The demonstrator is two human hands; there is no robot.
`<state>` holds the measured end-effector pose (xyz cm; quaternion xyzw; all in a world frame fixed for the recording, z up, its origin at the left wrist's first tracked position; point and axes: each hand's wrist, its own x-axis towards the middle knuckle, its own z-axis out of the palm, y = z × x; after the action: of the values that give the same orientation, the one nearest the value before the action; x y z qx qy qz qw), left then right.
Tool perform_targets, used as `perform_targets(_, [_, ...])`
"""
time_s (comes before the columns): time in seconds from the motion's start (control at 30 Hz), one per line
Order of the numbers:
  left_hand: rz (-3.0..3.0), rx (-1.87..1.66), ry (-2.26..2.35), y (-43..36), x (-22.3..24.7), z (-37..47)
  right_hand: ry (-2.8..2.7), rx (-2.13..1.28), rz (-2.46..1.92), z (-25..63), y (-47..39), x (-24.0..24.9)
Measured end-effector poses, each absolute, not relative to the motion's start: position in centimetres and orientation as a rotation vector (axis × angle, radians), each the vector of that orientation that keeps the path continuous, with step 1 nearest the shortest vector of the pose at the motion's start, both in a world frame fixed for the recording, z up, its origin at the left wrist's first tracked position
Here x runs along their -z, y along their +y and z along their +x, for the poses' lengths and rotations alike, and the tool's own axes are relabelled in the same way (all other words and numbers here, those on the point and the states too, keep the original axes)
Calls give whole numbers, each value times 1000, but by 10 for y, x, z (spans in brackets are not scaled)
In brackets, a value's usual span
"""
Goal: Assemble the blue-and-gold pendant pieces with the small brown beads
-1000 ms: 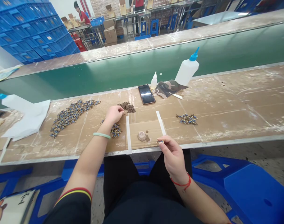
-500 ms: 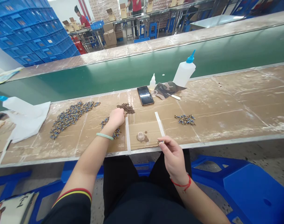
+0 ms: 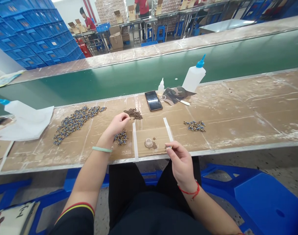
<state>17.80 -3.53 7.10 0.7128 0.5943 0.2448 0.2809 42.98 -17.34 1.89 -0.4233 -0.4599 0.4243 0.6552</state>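
Observation:
My left hand [image 3: 119, 124] is pinched closed just left of a pile of small brown pieces [image 3: 133, 113]. A tiny dark bit shows at its fingertips, probably one of those pieces. Below this hand lies a small heap of blue-and-gold parts [image 3: 121, 138], partly hidden by the wrist. My right hand [image 3: 179, 158] pinches one small blue-and-gold part [image 3: 168, 147] between thumb and fingers at the table's front edge. Between the hands, a small round clear dish [image 3: 148, 143] sits on a cardboard sheet [image 3: 151, 133], with brown spots beside it.
Another pile of blue-and-gold parts [image 3: 194, 126] lies right, a larger one [image 3: 75, 122] left. At the back are a phone [image 3: 153, 101], a small dropper bottle [image 3: 161, 87], a white bottle [image 3: 194, 78] and a dark cloth [image 3: 174, 94]. A green belt [image 3: 114, 80] runs behind.
My left hand has drawn back slightly to the left from the brown pile, and its fingertips now show. My right hand has barely moved, still holding its part.

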Motion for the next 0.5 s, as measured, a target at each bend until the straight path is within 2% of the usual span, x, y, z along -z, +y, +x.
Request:
perform_targets(0.1, [1487, -898, 1114, -56, -75, 189, -1113, -827, -876, 415, -149, -52])
perform_targets(0.2, [1117, -910, 742, -81, -78, 210, -1137, -676, -784, 391, -120, -81])
perform_targets(0.37, [1113, -884, 706, -118, -77, 244, -1071, -641, -710, 364, -102, -87])
perform_targets(0.5, [1266, -1166, 839, -140, -72, 268, -1011, -611, -776, 369, -109, -78])
